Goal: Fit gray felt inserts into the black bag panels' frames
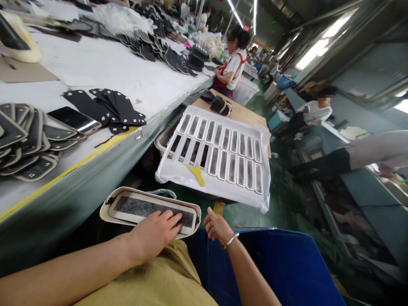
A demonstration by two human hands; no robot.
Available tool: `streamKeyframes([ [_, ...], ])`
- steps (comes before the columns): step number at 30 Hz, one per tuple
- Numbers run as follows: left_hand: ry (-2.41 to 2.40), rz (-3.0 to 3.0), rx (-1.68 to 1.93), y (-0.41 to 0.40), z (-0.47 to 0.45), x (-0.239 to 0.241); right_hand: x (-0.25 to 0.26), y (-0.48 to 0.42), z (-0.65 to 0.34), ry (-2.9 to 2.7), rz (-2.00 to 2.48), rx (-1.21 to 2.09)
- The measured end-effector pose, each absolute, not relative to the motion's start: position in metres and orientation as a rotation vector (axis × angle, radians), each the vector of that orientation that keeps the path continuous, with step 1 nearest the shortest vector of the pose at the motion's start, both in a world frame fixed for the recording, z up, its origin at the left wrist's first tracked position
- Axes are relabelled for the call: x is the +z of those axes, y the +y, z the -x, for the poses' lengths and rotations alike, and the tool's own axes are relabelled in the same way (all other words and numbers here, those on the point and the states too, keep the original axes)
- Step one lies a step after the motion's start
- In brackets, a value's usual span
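Note:
My left hand (pixel 153 236) lies flat, fingers spread, pressing on a cream-framed flat piece (pixel 127 203) with a grey rectangular insert that rests on my lap. My right hand (pixel 216 225), with a bracelet at the wrist, hovers just right of that piece's end, fingers loosely curled; nothing visible in it. Ahead lies a white sheet (pixel 172 172) carrying two rows of several similar grey-insert pieces and a yellow flat tool (pixel 196 173).
A long white table (pixel 105 68) on the left holds stacks of black cut pieces (pixel 108 106), a phone (pixel 75 120) and grey-edged pieces (pixel 25 140). A blue bin (pixel 287 267) sits at my right. Two other people work farther off.

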State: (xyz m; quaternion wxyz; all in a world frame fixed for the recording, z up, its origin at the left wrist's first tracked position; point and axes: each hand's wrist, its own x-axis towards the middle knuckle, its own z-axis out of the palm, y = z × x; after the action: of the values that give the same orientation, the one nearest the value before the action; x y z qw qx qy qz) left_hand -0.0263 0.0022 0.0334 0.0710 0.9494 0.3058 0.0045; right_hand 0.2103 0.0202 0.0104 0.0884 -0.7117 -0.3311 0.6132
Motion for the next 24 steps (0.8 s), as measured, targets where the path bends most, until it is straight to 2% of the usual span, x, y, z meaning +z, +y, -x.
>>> streamKeyframes([
  [5,0.944,-2.836,0.049,0.003,0.027,0.032,0.042,0.032,-0.194,-1.422,2.089,2.036],
  [8,0.946,-2.803,0.070,0.005,0.030,0.030,0.047,0.030,-0.179,-1.474,2.064,2.135],
  [14,0.918,-2.711,0.117,0.013,0.029,0.024,0.037,0.018,-0.171,-1.686,2.122,1.856],
  [19,0.793,-2.524,0.284,0.021,0.057,0.047,0.044,0.016,-0.162,-1.746,2.139,1.784],
  [22,1.269,-2.324,0.626,0.023,0.102,0.059,0.046,0.015,-0.161,-1.784,2.206,1.706],
  [24,1.779,-2.117,0.647,0.024,0.133,0.058,0.041,0.016,-0.165,-1.855,2.186,1.673],
])
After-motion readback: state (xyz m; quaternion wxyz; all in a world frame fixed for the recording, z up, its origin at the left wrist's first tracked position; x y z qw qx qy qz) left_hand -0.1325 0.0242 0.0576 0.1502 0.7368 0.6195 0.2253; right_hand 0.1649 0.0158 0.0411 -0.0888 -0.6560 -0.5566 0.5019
